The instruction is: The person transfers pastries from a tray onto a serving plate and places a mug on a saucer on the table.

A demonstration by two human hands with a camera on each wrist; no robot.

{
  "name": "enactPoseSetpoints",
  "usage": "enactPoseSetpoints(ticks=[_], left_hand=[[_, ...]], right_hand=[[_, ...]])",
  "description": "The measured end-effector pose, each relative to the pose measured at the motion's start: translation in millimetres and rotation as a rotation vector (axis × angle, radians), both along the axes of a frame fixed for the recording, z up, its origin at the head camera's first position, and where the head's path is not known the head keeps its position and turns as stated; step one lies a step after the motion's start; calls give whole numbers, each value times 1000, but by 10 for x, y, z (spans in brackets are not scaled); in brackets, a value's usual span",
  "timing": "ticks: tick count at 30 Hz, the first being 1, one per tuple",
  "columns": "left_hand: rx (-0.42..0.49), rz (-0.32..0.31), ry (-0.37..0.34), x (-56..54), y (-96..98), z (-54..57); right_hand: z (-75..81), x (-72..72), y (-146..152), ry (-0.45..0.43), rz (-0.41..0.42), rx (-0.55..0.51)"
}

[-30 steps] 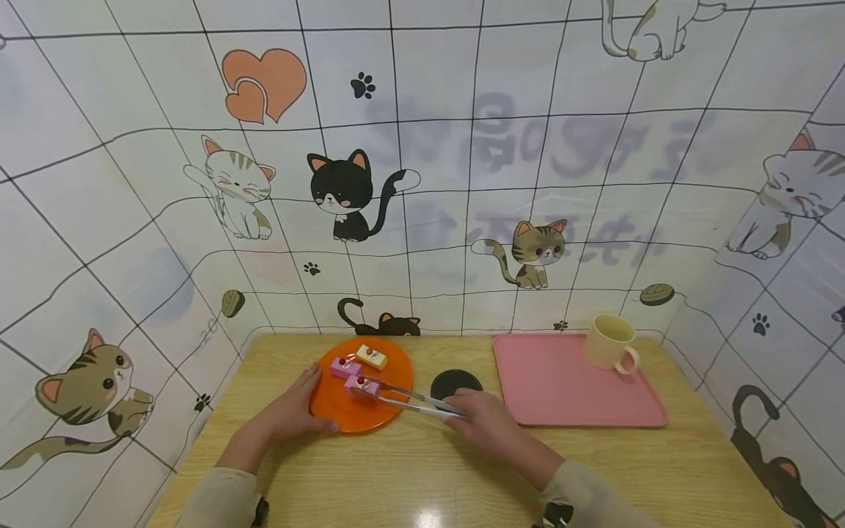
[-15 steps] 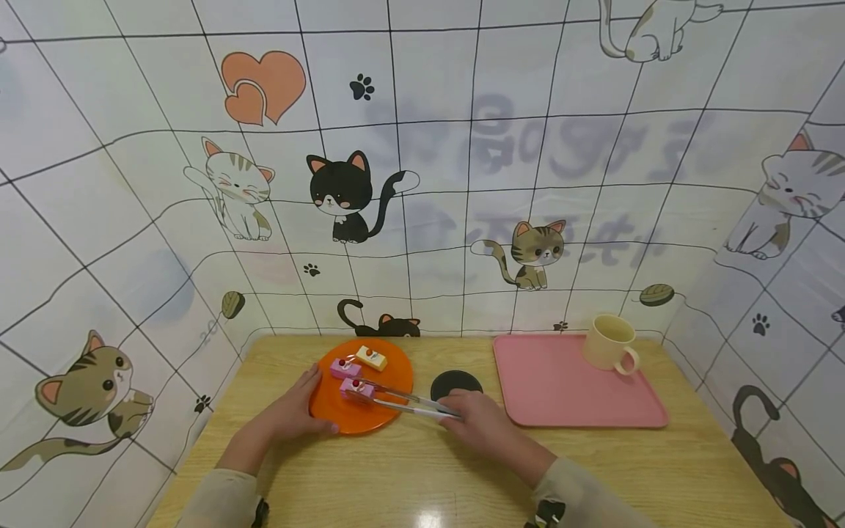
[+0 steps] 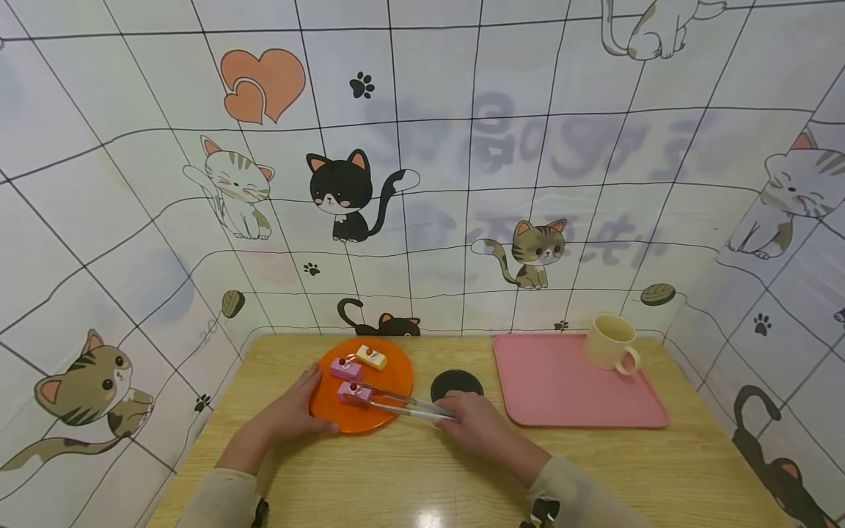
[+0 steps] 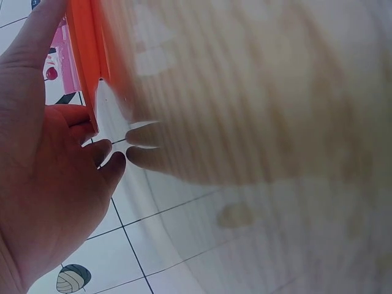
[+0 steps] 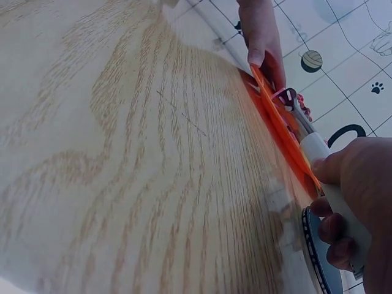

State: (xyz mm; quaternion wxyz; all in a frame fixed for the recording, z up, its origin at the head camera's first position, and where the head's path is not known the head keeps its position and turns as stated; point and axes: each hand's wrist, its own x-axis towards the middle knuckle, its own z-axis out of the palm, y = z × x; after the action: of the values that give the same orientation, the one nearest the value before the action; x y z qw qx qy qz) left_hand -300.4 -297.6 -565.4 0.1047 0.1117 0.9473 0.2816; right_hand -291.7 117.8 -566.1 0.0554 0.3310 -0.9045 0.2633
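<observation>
My left hand point(image 3: 297, 407) holds the orange plate point(image 3: 366, 424) at its left rim, thumb at the near edge. On the plate lie two pink toy cakes with red toppings, a rear pink cake point(image 3: 346, 368) and a front pink cake point(image 3: 345, 391), plus a pale yellow cake point(image 3: 372, 357) behind them. My right hand point(image 3: 488, 429) grips metal tongs with white handles point(image 3: 422, 413). The tong tips are around the front pink cake, over the plate. In the right wrist view the tongs point(image 5: 315, 147) point across the plate point(image 5: 285, 135) toward the left hand point(image 5: 263, 33).
A round black coaster-like disc point(image 3: 457, 381) lies right of the plate, partly hidden by the right hand. Farther right is a pink tray point(image 3: 561, 392) with a cream mug point(image 3: 609, 346) at its back. A cat-patterned wall covering point(image 3: 436, 183) encloses the wooden table point(image 3: 370, 477).
The right hand and tongs have shifted slightly left and toward the near side, and the front pink cake has moved with them, away from the rear one. The left hand has stayed put.
</observation>
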Motion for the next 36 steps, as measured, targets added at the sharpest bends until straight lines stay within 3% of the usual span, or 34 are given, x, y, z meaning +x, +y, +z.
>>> enactPoseSetpoints(ticks=[22,36], left_hand=[[-4,-1,1,-8,-5,7],[-9,20,-20,17,10,22]], right_hand=[[-7,-17,-8,-77,-1,-2],[-36,10,42,-77,-17,-76]])
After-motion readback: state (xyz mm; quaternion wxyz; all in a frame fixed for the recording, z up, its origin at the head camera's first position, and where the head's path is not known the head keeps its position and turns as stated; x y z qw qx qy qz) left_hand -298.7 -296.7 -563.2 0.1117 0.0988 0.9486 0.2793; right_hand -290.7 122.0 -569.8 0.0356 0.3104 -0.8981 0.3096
